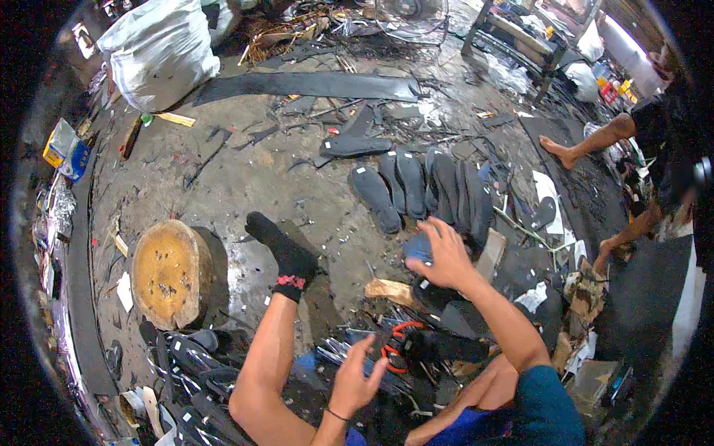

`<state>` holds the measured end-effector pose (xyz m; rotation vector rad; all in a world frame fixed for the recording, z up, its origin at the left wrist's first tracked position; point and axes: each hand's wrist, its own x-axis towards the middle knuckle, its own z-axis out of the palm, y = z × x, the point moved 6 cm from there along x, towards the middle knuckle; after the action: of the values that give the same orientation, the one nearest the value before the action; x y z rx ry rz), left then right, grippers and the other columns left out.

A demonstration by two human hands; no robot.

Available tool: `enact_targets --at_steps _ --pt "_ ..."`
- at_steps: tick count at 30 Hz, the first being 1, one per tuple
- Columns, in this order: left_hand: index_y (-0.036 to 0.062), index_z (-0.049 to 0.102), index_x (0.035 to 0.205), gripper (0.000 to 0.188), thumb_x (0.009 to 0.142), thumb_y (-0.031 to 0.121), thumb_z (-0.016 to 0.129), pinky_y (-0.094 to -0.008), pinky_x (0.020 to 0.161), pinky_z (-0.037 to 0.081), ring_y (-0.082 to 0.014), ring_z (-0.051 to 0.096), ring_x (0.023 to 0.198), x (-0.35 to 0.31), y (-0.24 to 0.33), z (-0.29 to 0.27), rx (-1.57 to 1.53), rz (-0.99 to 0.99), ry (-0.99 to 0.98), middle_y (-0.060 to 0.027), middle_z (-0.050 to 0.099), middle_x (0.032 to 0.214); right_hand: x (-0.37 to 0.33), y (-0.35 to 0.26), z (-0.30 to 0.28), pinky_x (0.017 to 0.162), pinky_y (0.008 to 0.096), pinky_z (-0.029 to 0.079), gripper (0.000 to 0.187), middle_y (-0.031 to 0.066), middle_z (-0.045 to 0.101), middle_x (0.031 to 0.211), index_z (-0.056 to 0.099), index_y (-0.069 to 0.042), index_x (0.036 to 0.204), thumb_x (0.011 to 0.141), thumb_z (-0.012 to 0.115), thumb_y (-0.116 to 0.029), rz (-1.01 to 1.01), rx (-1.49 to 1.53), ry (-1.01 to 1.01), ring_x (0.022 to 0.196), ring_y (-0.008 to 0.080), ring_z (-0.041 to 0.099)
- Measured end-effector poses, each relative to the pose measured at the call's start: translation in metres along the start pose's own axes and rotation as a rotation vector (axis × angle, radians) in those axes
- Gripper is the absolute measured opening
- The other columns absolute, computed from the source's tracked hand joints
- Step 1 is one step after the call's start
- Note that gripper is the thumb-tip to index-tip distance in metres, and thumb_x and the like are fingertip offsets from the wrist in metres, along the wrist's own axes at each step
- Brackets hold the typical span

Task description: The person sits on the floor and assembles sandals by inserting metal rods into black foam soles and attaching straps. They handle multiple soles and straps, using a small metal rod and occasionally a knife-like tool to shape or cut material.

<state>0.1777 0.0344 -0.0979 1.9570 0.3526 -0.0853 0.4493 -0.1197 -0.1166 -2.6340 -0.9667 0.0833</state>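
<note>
Right hand (pixel 444 256), fingers spread, over partly hidden blue piece (pixel 417 249), near matte black elongated soles (pixel 411 182) rowed toward right edge of rough grey concrete floor (pixel 223 171), left hand (pixel 357 383), fingers parted, near orange-looped scissors (pixel 394 349).

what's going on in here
The right hand is spread over a blue piece, contact unclear, near a row of dark soles on the littered floor. The left hand, open and apparently empty, is beside an orange-handled tool. Another person's bare foot shows at right.
</note>
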Motion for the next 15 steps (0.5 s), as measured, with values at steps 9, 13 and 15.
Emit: enact_targets --at_steps 9,13,15 --pt "-0.0016 0.049 0.14 0.053 0.095 0.021 0.067 -0.0439 0.104 0.045 -0.0389 0.057 0.121 0.008 -0.015 -0.013 -0.013 -0.152 0.03 -0.0248 0.057 0.133 0.191 0.116 0.148 0.107 0.0554 0.039 0.093 0.0208 0.041 0.147 0.036 -0.011 0.151 0.076 0.082 -0.043 0.823 -0.076 0.075 0.135 0.0446 0.038" --pt "-0.0009 0.05 0.139 0.052 0.095 0.021 0.066 -0.0429 0.104 0.045 -0.042 0.056 0.121 0.01 -0.013 -0.006 -0.084 -0.149 -0.002 -0.0256 0.058 0.131 0.19 0.114 0.146 0.104 0.0599 0.041 0.093 0.0219 0.04 0.147 0.038 -0.021 0.151 0.073 0.083 -0.046 0.687 -0.037 0.046 0.136 0.0487 0.038" --pt "-0.0012 0.05 0.138 0.051 0.095 0.02 0.067 -0.0431 0.103 0.046 -0.0422 0.056 0.121 0.01 -0.009 -0.005 -0.097 -0.099 0.001 -0.0254 0.058 0.13 0.186 0.112 0.137 0.105 0.0561 0.043 0.085 0.022 0.042 0.144 0.043 -0.018 0.147 0.073 0.081 -0.039 0.693 0.048 0.076 0.131 0.0452 0.046"
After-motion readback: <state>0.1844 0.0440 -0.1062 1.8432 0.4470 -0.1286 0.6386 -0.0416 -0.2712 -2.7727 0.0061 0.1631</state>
